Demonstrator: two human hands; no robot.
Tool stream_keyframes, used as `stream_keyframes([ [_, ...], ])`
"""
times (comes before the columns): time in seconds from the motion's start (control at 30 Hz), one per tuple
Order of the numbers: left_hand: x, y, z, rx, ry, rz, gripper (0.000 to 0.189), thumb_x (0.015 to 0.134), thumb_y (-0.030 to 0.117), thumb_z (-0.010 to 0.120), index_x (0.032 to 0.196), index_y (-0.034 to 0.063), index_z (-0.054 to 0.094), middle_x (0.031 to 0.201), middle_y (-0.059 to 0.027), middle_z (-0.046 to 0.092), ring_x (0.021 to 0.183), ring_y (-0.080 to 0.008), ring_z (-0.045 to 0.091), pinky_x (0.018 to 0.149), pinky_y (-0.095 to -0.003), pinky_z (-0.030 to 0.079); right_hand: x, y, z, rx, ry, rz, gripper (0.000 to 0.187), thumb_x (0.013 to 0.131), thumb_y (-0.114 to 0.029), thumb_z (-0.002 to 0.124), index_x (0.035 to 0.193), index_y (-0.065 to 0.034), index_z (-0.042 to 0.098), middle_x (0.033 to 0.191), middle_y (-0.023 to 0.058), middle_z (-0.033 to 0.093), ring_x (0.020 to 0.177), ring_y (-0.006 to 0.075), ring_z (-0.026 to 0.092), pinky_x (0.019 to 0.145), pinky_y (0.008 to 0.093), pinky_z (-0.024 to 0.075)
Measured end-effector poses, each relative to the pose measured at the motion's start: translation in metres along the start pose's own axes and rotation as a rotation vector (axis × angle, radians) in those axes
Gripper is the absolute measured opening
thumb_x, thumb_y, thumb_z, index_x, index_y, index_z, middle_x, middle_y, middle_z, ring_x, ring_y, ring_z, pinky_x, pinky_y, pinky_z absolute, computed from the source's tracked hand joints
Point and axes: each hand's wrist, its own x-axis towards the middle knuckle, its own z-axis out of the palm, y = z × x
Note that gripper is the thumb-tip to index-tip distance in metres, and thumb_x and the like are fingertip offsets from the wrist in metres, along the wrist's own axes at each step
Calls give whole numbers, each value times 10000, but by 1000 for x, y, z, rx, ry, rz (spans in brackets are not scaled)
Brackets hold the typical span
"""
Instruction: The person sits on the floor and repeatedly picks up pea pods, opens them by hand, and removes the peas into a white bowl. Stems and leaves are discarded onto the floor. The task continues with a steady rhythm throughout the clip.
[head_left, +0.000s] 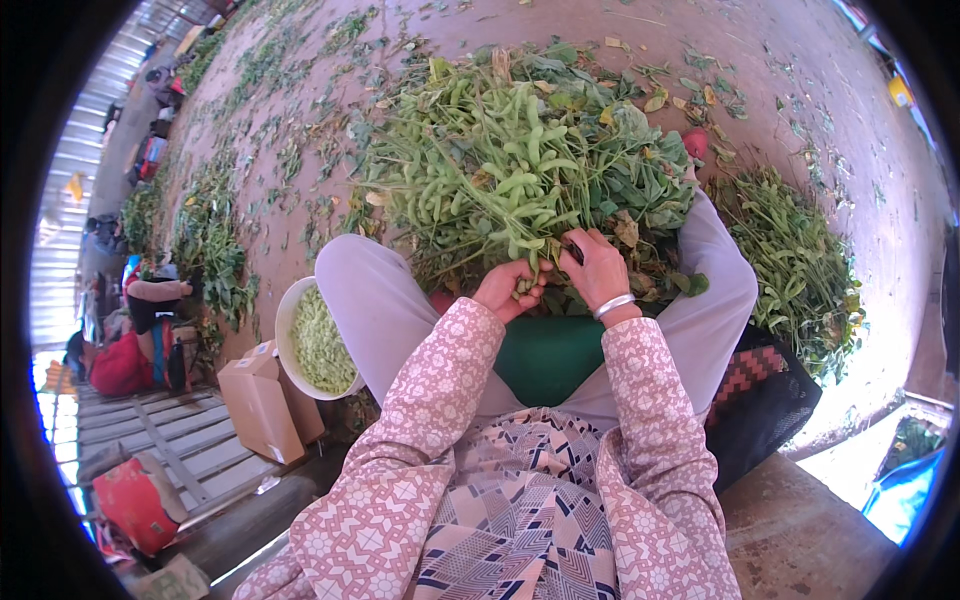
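A large heap of green soybean plants with plump pods (517, 150) lies before me, between and beyond my knees. At the heap's near edge my left hand (513, 289) has its fingers closed around a few green pods. Close to its right, my right hand (595, 271), with a silver bangle at the wrist, pinches at the stems; its fingertips are partly hidden, so what exactly it grips cannot be told. Below both hands, between my thighs, is a dark green surface (544, 360). Beside my left knee stands a white bucket (283, 330) filled with shelled green beans (321, 345).
A cardboard box (259, 401) stands beside the bucket. More bean plants (787, 270) lie at the right, above a black woven bag (772, 405). Leaves litter the floor. Another person's arm (157, 289) shows at the left, near red bags (120, 364).
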Motion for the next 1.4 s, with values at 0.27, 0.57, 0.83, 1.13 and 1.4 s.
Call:
stream_keyframes([
  [0.27,-5,-1,4,-34,22,43,240,803,46,474,1018,-9,566,824,-64,522,600,-122,452,444,-203,335,-6,-22,-1,84,80,-35,181,799,-138,647,936,-42,577,729,135,581,714,304,619,638,385,484],
  [0.57,-5,-17,2,144,225,15,193,838,121,538,976,-4,589,780,-72,582,573,-117,496,419,-202,324,-19,-12,21,873,49,467,133,864,-128,632,902,-12,579,658,5,556,435,37,445,375,221,321],
  [0.83,-61,11,43,450,-282,-138,237,820,176,542,848,-42,632,680,-116,601,434,-98,444,348,-214,257,-31,-11,33,318,149,90,192,792,-76,651,968,-78,575,787,163,624,687,351,614,600,387,488],
  [1.13,-21,15,23,186,149,66,296,903,299,595,740,57,549,575,0,453,417,-86,356,355,-223,211,-31,-13,30,319,119,4,178,776,-48,661,923,-39,562,816,164,609,743,360,608,653,396,483],
  [1.4,-30,10,39,154,233,173,292,889,285,639,776,29,558,619,-7,463,455,-86,397,369,-213,233,-34,-31,14,379,41,76,199,794,-125,675,859,-9,527,736,165,568,647,307,558,616,368,456],
])
